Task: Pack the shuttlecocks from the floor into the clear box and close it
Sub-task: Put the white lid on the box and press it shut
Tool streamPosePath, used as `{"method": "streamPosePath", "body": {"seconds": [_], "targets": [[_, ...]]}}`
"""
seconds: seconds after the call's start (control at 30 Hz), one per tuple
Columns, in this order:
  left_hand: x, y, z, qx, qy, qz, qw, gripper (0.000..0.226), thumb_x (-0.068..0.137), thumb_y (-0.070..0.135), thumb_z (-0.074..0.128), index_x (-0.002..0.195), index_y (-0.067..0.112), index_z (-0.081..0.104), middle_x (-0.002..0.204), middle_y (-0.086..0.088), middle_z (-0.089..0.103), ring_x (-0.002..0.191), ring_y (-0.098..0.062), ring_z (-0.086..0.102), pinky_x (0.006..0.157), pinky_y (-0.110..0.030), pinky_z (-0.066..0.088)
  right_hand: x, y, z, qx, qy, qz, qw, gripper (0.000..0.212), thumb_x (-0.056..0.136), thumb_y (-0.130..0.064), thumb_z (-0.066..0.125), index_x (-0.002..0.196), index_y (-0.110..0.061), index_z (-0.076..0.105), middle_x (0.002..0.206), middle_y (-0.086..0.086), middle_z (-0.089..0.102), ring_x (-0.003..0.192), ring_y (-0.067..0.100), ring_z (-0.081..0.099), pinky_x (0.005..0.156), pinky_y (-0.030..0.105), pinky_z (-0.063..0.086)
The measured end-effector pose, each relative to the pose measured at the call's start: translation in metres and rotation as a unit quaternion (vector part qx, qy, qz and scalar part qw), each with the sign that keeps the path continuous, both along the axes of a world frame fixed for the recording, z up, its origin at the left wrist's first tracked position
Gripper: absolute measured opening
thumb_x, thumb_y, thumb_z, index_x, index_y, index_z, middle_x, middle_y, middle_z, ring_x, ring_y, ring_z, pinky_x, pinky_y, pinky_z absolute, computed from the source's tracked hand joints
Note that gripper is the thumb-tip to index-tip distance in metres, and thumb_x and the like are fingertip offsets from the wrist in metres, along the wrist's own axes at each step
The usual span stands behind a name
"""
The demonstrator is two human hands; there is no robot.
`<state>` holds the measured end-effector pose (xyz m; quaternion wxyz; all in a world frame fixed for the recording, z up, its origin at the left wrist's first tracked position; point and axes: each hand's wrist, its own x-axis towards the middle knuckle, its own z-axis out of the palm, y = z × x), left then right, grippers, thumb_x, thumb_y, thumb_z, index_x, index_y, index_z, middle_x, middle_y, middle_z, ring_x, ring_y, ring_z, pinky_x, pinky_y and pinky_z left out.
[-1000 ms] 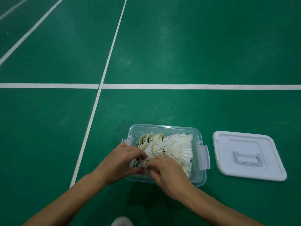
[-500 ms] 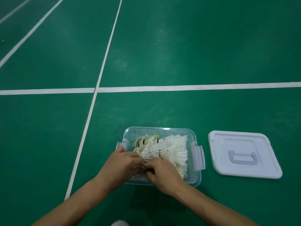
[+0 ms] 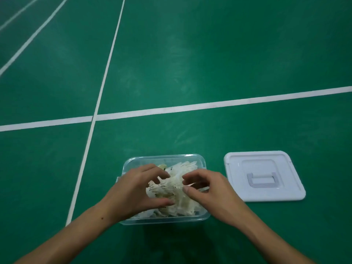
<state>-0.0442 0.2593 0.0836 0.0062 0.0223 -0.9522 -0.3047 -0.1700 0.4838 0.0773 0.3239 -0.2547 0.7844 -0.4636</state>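
We see both hands, left point(image 3: 137, 189) and right point(image 3: 207, 189), hovering with loosely curled fingers over the shuttlecocks point(image 3: 171, 185) heaped in the box point(image 3: 163, 220), while the lid point(image 3: 263, 176) lies flat on the floor just right, nearer the right hand.

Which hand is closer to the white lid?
The right hand. It hovers over the box's side nearest the lid; the left hand is farther.

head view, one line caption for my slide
Both hands over shuttlecocks in the clear box, lid beside it.
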Motion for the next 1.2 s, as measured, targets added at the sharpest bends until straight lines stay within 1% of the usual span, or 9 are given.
{"method": "streamPosePath", "body": {"seconds": [0.17,0.37,0.53,0.6,0.73,0.83,0.9,1.1,1.2], "targets": [[-0.063,0.056,0.004,0.094,0.062,0.033,0.993,0.060,0.076,0.061,0.085,0.124,0.030,0.068,0.113,0.021,0.070,0.099,-0.004,0.068,0.077,-0.024,0.057,-0.046,0.043,0.008,-0.018,0.042,-0.080,0.996,0.023,0.088,-0.026,0.083,0.109,-0.028,0.076,0.098,-0.014,0.080,0.090,0.001,0.074,0.079,0.019,0.058],[-0.129,0.130,-0.021,0.180,0.075,0.043,0.980,0.078,0.075,0.060,0.086,0.139,0.027,0.058,0.127,0.013,0.066,0.108,-0.005,0.066,0.087,-0.031,0.058,-0.115,0.137,-0.013,0.043,0.100,-0.180,0.978,0.024,0.088,-0.026,0.083,0.110,-0.030,0.074,0.098,-0.015,0.080,0.090,0.001,0.074,0.084,0.023,0.058],[-0.168,0.190,-0.059,0.176,-0.011,0.050,0.983,0.105,0.076,0.065,0.081,0.159,0.027,0.029,0.159,0.008,0.042,0.142,-0.013,0.044,0.117,-0.033,0.039,-0.161,0.220,-0.067,0.171,0.143,-0.230,0.947,0.032,0.089,-0.029,0.081,0.118,-0.022,0.073,0.110,-0.009,0.078,0.104,0.012,0.073,0.097,0.034,0.056],[-0.176,0.208,-0.082,0.186,-0.053,0.061,0.979,0.107,0.072,0.061,0.083,0.157,0.029,0.026,0.157,0.009,0.039,0.143,-0.017,0.041,0.114,-0.032,0.038,-0.172,0.242,-0.089,0.237,0.140,-0.224,0.935,0.045,0.090,-0.029,0.078,0.131,-0.015,0.067,0.130,0.002,0.072,0.122,0.022,0.066,0.105,0.035,0.050],[-0.189,0.229,-0.129,0.186,-0.132,0.141,0.963,0.113,0.058,0.064,0.083,0.149,0.030,0.024,0.139,0.000,0.043,0.128,-0.031,0.048,0.100,-0.049,0.050,-0.184,0.258,-0.119,0.298,0.098,-0.204,0.927,0.067,0.093,-0.032,0.076,0.151,-0.010,0.049,0.155,0.009,0.053,0.142,0.030,0.050,0.116,0.041,0.040],[-0.195,0.238,-0.145,0.181,-0.182,0.196,0.946,0.123,0.066,0.060,0.084,0.157,0.023,0.009,0.149,-0.016,0.035,0.137,-0.041,0.035,0.106,-0.050,0.042,-0.188,0.255,-0.132,0.286,0.055,-0.210,0.933,0.070,0.094,-0.031,0.075,0.154,-0.013,0.044,0.152,0.009,0.055,0.137,0.032,0.053,0.112,0.041,0.043],[-0.199,0.242,-0.149,0.181,-0.179,0.202,0.946,0.121,0.072,0.056,0.082,0.159,0.022,0.006,0.149,-0.012,0.035,0.136,-0.038,0.032,0.104,-0.046,0.040,-0.187,0.252,-0.143,0.283,0.054,-0.212,0.934,0.070,0.094,-0.033,0.073,0.154,-0.016,0.043,0.149,0.011,0.056,0.138,0.035,0.050,0.114,0.045,0.043],[-0.205,0.241,-0.134,0.261,-0.155,0.223,0.926,0.096,0.083,0.040,0.077,0.159,0.025,0.020,0.147,0.000,0.046,0.128,-0.029,0.034,0.091,-0.039,0.038,-0.175,0.252,-0.136,0.241,0.074,-0.283,0.925,0.063,0.097,-0.029,0.071,0.152,-0.012,0.047,0.149,0.013,0.058,0.136,0.033,0.054,0.114,0.044,0.044],[-0.206,0.234,-0.107,0.302,-0.121,0.216,0.921,0.092,0.083,0.034,0.076,0.159,0.028,0.023,0.143,0.001,0.048,0.133,-0.027,0.038,0.094,-0.036,0.040,-0.168,0.258,-0.105,0.217,0.118,-0.322,0.914,0.058,0.095,-0.020,0.071,0.149,-0.008,0.052,0.143,0.014,0.063,0.128,0.033,0.060,0.110,0.043,0.047]]}}
